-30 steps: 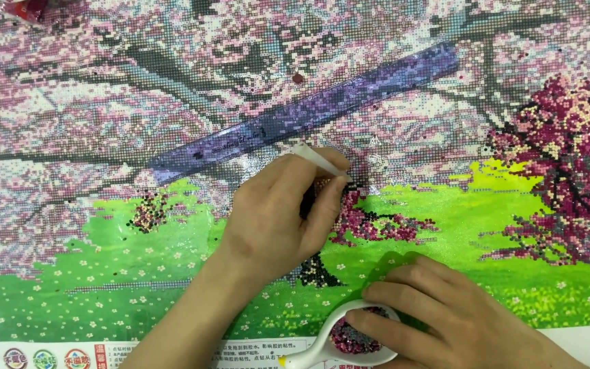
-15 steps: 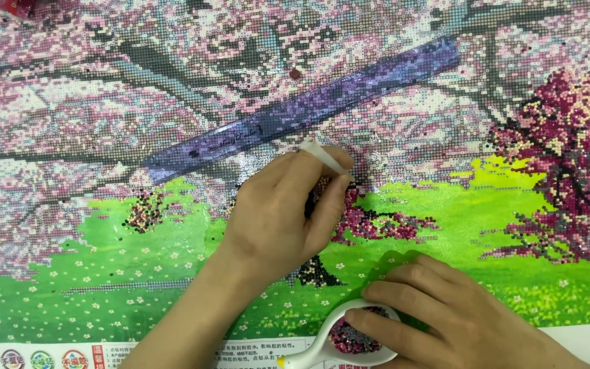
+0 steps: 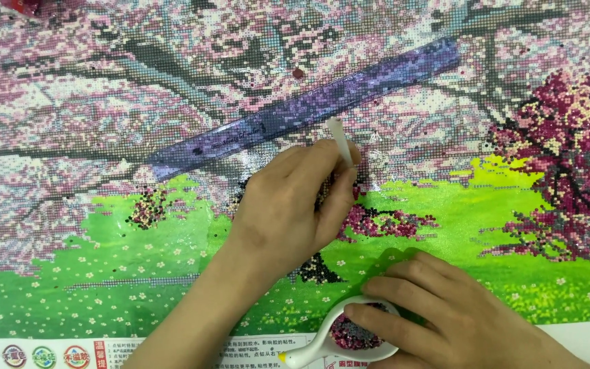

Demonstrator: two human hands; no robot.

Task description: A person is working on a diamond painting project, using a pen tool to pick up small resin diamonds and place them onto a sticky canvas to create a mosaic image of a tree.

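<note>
So the biggest thing here is one diamond-painting canvas (image 3: 104, 225), filling pretty much the whole view: pink blossom branches up top, bright green grass below, with two dark magenta trees done in beads, a large one at the right edge and a smaller one in the middle. The white border strip along the bottom has three round coloured badges at the left.

One long see-through purple ruler (image 3: 308, 109) lies diagonally across the upper half, flat on the canvas.

Two hands in view. The left hand (image 3: 288, 212) sits mid-canvas, fingers curled shut around one white applicator pen (image 3: 341, 142), pinched between thumb and fingers, its end sticking up just below the ruler. The pen's lower end points down at the top of the small middle tree; can't quite see the tip.

The right hand (image 3: 445, 314) is at the bottom right, fingers loosely closed on the rim of one small white bead tray (image 3: 322, 348), which holds a heap of pink-magenta beads and rests on the canvas's lower edge.

One stray dark red bead (image 3: 298, 72) lies just above the ruler.
</note>
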